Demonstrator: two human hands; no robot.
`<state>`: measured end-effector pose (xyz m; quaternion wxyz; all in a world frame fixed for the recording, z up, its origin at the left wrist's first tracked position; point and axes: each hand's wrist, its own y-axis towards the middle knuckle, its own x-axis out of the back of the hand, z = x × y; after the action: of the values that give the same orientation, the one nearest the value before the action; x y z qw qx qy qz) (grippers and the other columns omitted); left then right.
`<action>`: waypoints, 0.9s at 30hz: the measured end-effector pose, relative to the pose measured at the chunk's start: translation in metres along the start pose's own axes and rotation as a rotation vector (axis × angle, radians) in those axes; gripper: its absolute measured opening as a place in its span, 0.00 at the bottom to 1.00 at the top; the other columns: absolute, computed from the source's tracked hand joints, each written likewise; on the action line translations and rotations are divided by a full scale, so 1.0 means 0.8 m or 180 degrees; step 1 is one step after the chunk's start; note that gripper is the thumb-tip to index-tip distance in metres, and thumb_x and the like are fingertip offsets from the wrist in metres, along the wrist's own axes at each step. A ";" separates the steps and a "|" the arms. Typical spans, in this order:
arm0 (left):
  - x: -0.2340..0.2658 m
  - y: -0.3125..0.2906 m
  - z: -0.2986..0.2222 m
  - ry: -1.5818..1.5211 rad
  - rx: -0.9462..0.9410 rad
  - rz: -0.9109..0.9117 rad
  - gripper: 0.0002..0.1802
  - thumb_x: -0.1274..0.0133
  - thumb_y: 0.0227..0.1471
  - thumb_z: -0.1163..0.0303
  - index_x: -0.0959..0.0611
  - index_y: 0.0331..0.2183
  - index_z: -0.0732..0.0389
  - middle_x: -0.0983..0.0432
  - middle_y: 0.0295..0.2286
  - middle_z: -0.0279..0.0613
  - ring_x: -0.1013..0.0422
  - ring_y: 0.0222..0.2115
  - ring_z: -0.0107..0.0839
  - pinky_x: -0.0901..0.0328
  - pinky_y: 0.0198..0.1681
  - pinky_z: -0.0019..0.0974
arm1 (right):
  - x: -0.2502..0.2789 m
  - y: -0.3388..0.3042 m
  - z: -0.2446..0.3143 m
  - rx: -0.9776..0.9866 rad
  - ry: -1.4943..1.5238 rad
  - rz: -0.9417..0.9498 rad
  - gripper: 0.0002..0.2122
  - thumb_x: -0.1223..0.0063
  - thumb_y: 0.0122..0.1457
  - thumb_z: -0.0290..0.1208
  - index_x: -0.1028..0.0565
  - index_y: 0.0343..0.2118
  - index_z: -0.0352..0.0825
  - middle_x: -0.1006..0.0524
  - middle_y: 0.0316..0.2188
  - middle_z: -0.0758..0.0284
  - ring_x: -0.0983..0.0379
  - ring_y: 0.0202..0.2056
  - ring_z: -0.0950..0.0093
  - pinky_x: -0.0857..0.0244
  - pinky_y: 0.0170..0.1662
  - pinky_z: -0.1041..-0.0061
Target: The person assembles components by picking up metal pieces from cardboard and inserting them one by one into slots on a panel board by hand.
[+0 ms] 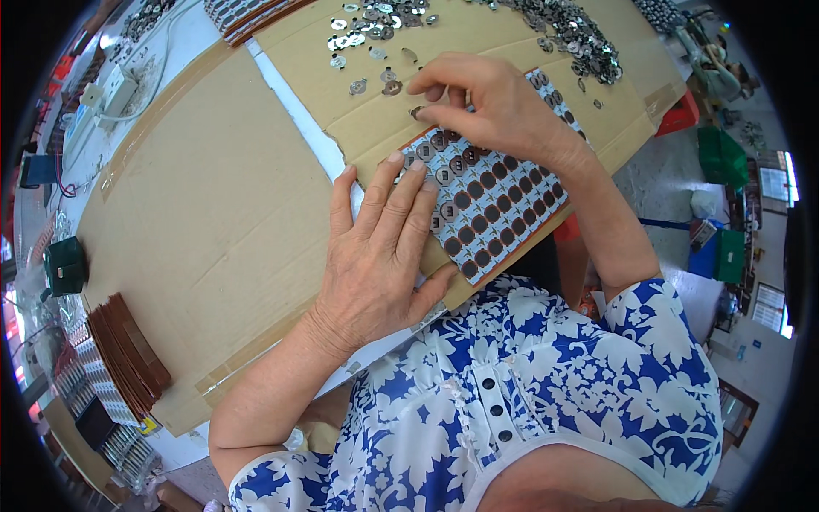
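Observation:
A flat panel [503, 200] with a grid of dark round pads on a white backing lies on cardboard in front of me. My left hand [384, 247] rests flat on its near left corner, fingers spread, pinning it down. My right hand [490, 107] hovers over the panel's far edge and pinches a small round metal disc [416, 112] between thumb and fingertips. A few pads under the hands carry silvery discs; the rest of the pads are bare and dark.
Loose metal discs [367, 34] lie scattered on the cardboard sheet [205, 213], with a large heap [572, 38] at the far right. A stack of brown panels [128, 350] sits at the left edge, beside a dark green box [64, 266]. A power strip [107, 94] lies far left.

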<state>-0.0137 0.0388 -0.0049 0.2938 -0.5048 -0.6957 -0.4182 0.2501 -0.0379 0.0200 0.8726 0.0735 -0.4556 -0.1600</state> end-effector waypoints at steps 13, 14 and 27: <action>0.000 0.002 0.005 -0.0384 -0.0626 -0.0075 0.34 0.26 0.48 0.57 0.15 0.54 0.62 0.23 0.58 0.51 0.31 0.66 0.51 0.46 0.73 0.75 | 0.032 -0.094 0.041 -0.1097 0.1558 0.0480 0.06 0.38 0.70 0.22 0.17 0.47 0.31 0.19 0.33 0.74 0.24 0.31 0.86 0.29 0.32 0.82; -0.001 0.001 0.005 -0.0360 -0.0645 -0.0006 0.33 0.26 0.47 0.57 0.14 0.53 0.62 0.23 0.57 0.51 0.30 0.65 0.51 0.45 0.72 0.74 | 0.026 -0.102 0.039 -0.1172 0.1656 0.0540 0.05 0.38 0.70 0.22 0.17 0.46 0.30 0.18 0.33 0.72 0.23 0.31 0.87 0.30 0.31 0.83; -0.005 -0.003 0.007 -0.0176 -0.0567 0.0194 0.34 0.26 0.48 0.53 0.13 0.56 0.54 0.23 0.59 0.48 0.28 0.63 0.52 0.41 0.71 0.71 | -0.009 -0.114 0.060 -0.0654 0.0674 0.0204 0.06 0.33 0.64 0.19 0.19 0.41 0.30 0.18 0.30 0.64 0.18 0.30 0.74 0.26 0.34 0.74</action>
<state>-0.0149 0.0413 -0.0115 0.2410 -0.5612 -0.6479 -0.4551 0.1873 -0.1201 0.0173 0.9233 -0.0143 -0.3445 -0.1691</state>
